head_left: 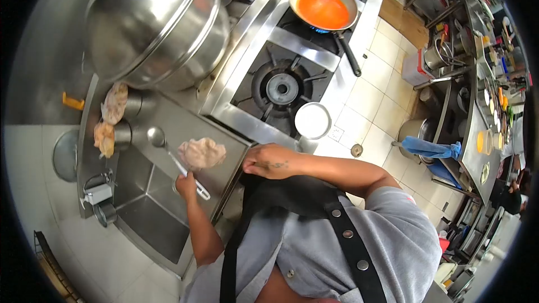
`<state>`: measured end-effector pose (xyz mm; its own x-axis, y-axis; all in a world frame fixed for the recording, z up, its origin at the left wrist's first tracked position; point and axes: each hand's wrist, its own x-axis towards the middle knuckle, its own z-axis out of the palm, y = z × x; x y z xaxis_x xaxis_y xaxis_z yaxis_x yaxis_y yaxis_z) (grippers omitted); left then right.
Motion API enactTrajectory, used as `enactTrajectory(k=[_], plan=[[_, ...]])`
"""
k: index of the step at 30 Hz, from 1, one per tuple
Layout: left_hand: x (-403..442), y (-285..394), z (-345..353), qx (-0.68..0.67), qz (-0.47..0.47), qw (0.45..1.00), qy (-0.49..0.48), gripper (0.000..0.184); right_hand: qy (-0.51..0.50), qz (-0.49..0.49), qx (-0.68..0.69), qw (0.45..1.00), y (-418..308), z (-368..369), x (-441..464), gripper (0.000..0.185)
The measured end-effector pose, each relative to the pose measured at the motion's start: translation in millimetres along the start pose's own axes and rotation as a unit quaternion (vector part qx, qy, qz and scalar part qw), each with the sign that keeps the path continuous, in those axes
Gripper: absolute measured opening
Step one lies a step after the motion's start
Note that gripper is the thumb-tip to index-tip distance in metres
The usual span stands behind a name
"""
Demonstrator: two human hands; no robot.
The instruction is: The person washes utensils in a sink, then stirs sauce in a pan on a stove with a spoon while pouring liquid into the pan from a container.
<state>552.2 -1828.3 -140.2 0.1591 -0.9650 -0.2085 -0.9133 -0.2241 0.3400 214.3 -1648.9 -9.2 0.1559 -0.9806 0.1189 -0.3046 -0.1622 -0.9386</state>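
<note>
My left hand (186,184) is closed around the pale handle of a ladle (156,137), its round metal bowl pointing away over the steel drainboard (168,113). Just right of the ladle lies a pale, pinkish lump that looks like raw meat (202,152), apart from my fingers. My right hand (266,161) rests at the drainboard's corner, against my black apron (292,193). Its fingers are curled in, and whatever they may hold is hidden.
Left is a sink (154,202); bagged food (114,102) sits at its back. A large steel pot (151,28) stands beyond. On the stove, a frying pan (324,4) of orange-red sauce sits over a blue flame. A white bowl (313,120) stands at the stove's near edge.
</note>
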Motion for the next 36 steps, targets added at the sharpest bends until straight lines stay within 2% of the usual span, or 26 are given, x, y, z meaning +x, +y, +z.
enactTrajectory(k=[1, 3, 4, 7, 8, 10, 11, 13, 14, 15, 17, 19, 20, 21, 22, 23, 24, 25, 26, 28, 29, 31, 32, 33, 35, 36], plan=[[-10.9, 9.0, -7.1, -0.037, -0.020, 0.999, 0.016, 0.033, 0.014, 0.003, 0.002, 1.000, -2.7, -18.2, -14.9, 0.014], [-27.4, 16.8, -13.6, -0.071, -0.002, 0.995, 0.074, 0.030, 0.045, 0.029, -0.003, 0.999, -2.2, -48.5, -44.8, 0.014], [-26.2, 6.0, -11.4, -0.052, -0.005, 0.996, 0.070, 0.029, 0.064, 0.053, -0.008, 0.997, -0.8, -61.5, -60.2, 0.014], [-47.7, 7.2, -23.1, 0.006, 0.034, 0.994, 0.107, 0.026, 0.092, 0.151, -0.057, 0.983, -1.5, -94.3, -98.7, 0.015], [-45.9, -12.7, -13.7, -0.041, 0.048, 0.986, 0.157, 0.025, 0.100, 0.191, -0.078, 0.973, -3.0, -101.8, -110.9, 0.015], [-47.8, -38.2, -9.9, -0.097, 0.087, 0.961, 0.242, 0.020, 0.169, 0.260, -0.092, 0.946, -1.7, -110.0, -132.0, 0.014], [-53.1, -37.3, -17.3, -0.108, 0.111, 0.947, 0.281, 0.018, 0.196, 0.273, -0.156, 0.929, -2.5, -113.2, -140.3, 0.013], [-38.4, -62.3, -18.3, -0.079, 0.113, 0.924, 0.355, 0.019, 0.258, 0.348, -0.181, 0.883, 0.5, -117.5, -159.9, 0.015], [-37.7, -60.7, -24.7, -0.111, 0.130, 0.915, 0.367, 0.022, 0.282, 0.379, -0.184, 0.862, 9.7, -116.8, -174.0, 0.018], [-38.3, -58.9, -34.3, -0.139, 0.144, 0.903, 0.380, 0.025, 0.268, 0.423, -0.206, 0.841, 21.6, -115.0, -191.0, 0.020], [-31.4, -60.6, -44.2, -0.202, 0.107, 0.893, 0.388, 0.027, 0.238, 0.505, -0.240, 0.794, 57.0, -108.9, -233.3, 0.023], [-34.2, -44.6, -59.9, -0.260, 0.080, 0.874, 0.402, 0.028, 0.180, 0.500, -0.297, 0.793, 106.6, -95.8, -299.6, 0.028], [-43.0, -22.5, -69.2, -0.289, 0.071, 0.862, 0.411, 0.028, 0.179, 0.556, -0.254, 0.771, 119.2, -88.6, -327.1, 0.031], [-49.9, -5.0, -76.9, -0.316, 0.061, 0.849, 0.419, 0.028, 0.054, 0.576, -0.296, 0.760, 149.4, -83.4, -362.8, 0.035], [-53.0, 6.6, -82.8, -0.319, 0.070, 0.843, 0.428, 0.027, 0.054, 0.614, -0.270, 0.740, 167.5, -72.5, -396.3, 0.036], [-56.6, 17.7, -87.6, -0.322, 0.079, 0.836, 0.437, 0.027, -0.028, 0.586, -0.325, 0.742, 211.7, -56.4, -448.4, 0.036], [-60.4, 26.6, -90.5, -0.325, 0.088, 0.829, 0.447, 0.026, -0.073, 0.609, -0.321, 0.722, 216.1, -53.3, -468.6, 0.037], [-62.8, 32.9, -92.1, -0.340, 0.120, 0.827, 0.432, 0.026, -0.100, 0.678, -0.232, 0.690, 212.0, -58.3, -472.7, 0.040], [-64.8, 39.1, -94.1, -0.353, 0.153, 0.824, 0.415, 0.026, -0.036, 0.726, -0.152, 0.669, 217.5, -57.1, -489.0, 0.040], [-75.7, 65.3, -98.3, -0.365, 0.197, 0.825, 0.383, 0.026, -0.018, 0.761, -0.053, 0.646, 265.6, -57.4, -531.3, 0.040], [-87.1, 89.4, -101.8, -0.365, 0.208, 0.829, 0.369, 0.026, -0.035, 0.739, -0.076, 0.669, 287.0, -63.1, -542.0, 0.038], [-110.8, 137.8, -106.4, -0.357, 0.240, 0.836, 0.341, 0.026, -0.126, 0.606, -0.295, 0.728, 295.8, -87.6, -545.7, 0.036], [-123.3, 162.1, -106.4, -0.351, 0.262, 0.838, 0.326, 0.025, -0.083, 0.548, -0.375, 0.743, 311.4, -93.7, -552.8, 0.036], [-136.9, 184.8, -105.3, -0.343, 0.285, 0.840, 0.308, 0.025, -0.011, 0.558, -0.370, 0.742, 323.1, -103.6, -552.5, 0.039], [-165.3, 227.9, -103.4, -0.330, 0.328, 0.846, 0.260, 0.024, 0.165, 0.621, -0.241, 0.728, 312.5, -137.5, -536.9, 0.039], [-177.5, 248.3, -97.3, -0.326, 0.350, 0.846, 0.236, 0.023, 0.233, 0.584, -0.233, 0.742, 334.4, -141.2, -553.1, 0.036]])
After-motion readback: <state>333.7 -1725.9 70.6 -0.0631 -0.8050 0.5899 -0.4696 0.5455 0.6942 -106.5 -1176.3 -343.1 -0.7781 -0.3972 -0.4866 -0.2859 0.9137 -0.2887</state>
